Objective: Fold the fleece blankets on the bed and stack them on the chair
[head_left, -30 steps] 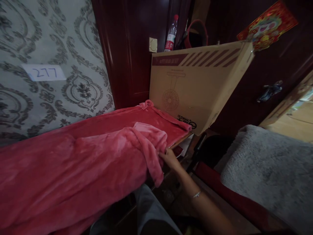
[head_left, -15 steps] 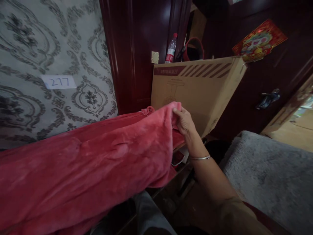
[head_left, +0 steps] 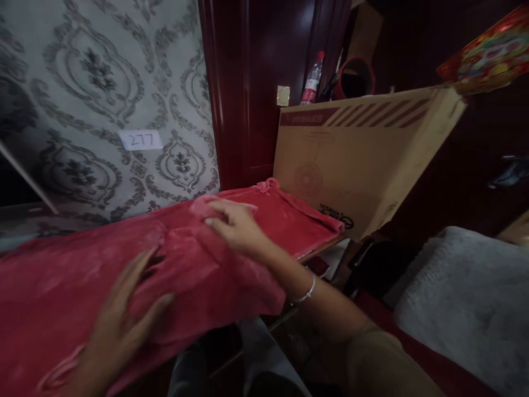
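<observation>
A soft pinkish-red plush blanket (head_left: pixel 198 264) lies spread along a long surface by the wall, its front edge hanging over. My right hand (head_left: pixel 237 225) pinches a raised fold of it between thumb and fingers, and the cloth is bunched there. To the lower left, my left hand (head_left: pixel 126 314) rests against the blanket with fingers and thumb apart, somewhat blurred. Right of my right hand, a flat red stretch (head_left: pixel 297 218) of cloth shows with a rolled edge.
A large cardboard box (head_left: pixel 351 149) stands behind the cloth's right end. On top are a plastic bottle (head_left: pixel 313 80) and a red-rimmed round object (head_left: pixel 357 77). A grey fluffy cover (head_left: pixel 467 309) is at the right. A paper marked 277 (head_left: pixel 141 140) is on the patterned wall.
My right hand has drawn the blanket's corner leftward, uncovering the red cloth near the box. My left hand has come into view at lower left. The view has turned left.
</observation>
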`<state>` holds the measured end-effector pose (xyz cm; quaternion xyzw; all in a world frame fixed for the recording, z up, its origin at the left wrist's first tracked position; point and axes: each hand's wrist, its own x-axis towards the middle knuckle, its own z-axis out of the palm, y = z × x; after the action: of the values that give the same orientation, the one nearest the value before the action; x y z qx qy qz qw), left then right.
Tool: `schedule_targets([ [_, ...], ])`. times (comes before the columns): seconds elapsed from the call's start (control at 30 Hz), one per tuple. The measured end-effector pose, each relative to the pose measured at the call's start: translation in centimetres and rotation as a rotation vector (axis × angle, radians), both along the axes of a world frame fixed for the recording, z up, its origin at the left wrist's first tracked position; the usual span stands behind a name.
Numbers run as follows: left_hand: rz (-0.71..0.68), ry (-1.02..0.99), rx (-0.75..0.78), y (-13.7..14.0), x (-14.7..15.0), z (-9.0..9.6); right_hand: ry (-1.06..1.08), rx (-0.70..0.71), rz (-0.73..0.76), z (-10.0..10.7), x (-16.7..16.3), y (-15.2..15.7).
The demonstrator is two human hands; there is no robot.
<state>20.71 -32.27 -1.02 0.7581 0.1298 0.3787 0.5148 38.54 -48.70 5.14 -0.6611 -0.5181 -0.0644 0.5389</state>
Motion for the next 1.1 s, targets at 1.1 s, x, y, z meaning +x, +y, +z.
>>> schedule_targets([
  [1.1,0.074,-0.023,-0.515,-1.3,2.7,-6.7,0.364,-0.08,-0.559,-30.3,-8.0,-11.9],
])
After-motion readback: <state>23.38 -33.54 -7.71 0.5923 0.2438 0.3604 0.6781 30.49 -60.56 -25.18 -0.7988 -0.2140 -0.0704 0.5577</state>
